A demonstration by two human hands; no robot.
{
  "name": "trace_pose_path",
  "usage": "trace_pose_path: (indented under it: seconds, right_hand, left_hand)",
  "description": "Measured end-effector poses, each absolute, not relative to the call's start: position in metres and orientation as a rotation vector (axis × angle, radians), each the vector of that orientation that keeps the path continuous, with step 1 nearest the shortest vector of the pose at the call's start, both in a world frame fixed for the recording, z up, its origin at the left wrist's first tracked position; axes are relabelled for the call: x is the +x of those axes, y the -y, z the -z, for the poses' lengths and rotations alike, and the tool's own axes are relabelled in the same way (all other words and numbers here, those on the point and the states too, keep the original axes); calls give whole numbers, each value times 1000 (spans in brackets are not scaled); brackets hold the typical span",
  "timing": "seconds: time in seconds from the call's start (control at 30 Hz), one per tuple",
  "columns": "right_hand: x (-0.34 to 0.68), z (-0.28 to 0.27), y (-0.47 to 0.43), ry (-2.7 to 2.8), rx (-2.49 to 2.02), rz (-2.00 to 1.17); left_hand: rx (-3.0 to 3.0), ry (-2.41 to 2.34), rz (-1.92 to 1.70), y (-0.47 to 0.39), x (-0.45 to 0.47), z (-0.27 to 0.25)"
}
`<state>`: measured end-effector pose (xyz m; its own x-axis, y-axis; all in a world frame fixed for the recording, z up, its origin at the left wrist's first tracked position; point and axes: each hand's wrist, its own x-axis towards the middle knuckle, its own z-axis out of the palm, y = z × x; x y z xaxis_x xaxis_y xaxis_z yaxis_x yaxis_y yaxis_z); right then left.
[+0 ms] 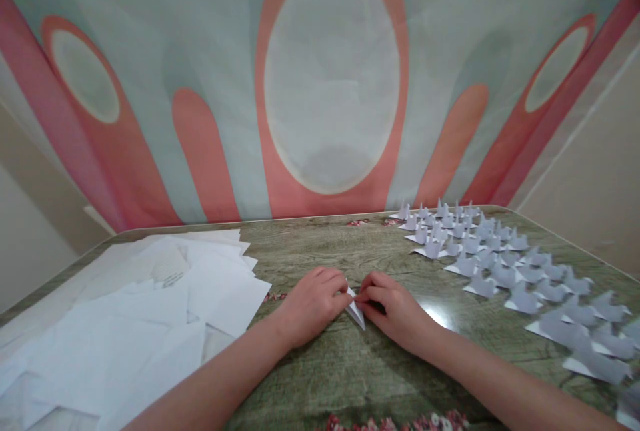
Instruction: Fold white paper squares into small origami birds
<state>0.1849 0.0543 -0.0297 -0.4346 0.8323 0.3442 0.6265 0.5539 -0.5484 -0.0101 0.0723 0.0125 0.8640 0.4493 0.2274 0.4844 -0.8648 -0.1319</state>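
A small piece of folded white paper (357,315) is held between my two hands over the middle of the table, its pointed end toward me. My left hand (315,304) pinches it from the left, thumb and fingers closed on the edge. From the right, my right hand (393,310) grips it with the thumb and fingertips. Both hands partly hide the paper, so its upper folds are hard to make out.
Loose white paper sheets (150,311) lie in an overlapping pile on the left. Several rows of folded paper cranes (505,274) stand along the right side. The wood-patterned table (300,244) meets a patterned backdrop (330,201) at its far edge.
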Motion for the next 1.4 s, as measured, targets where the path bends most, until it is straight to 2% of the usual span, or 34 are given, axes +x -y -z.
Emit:
trace_pose_path:
  seconds: [0.17,0.33,0.63,1.4]
  right_hand:
    - [185,27,-52,2236,-1160,-421]
    - [187,26,-54,2205,-1132,-533]
    - [189,24,-57,2132,-1119,-671]
    - [188,23,-57,2160,-1119,-681]
  left_hand:
    - [-2851,679,235,-75,-5,-17]
    - [-2987,731,271,-85,1,-16]
    - [-3433,881,548,-104,-11,-4]
    - [-3480,840,522,-107,-12,-1]
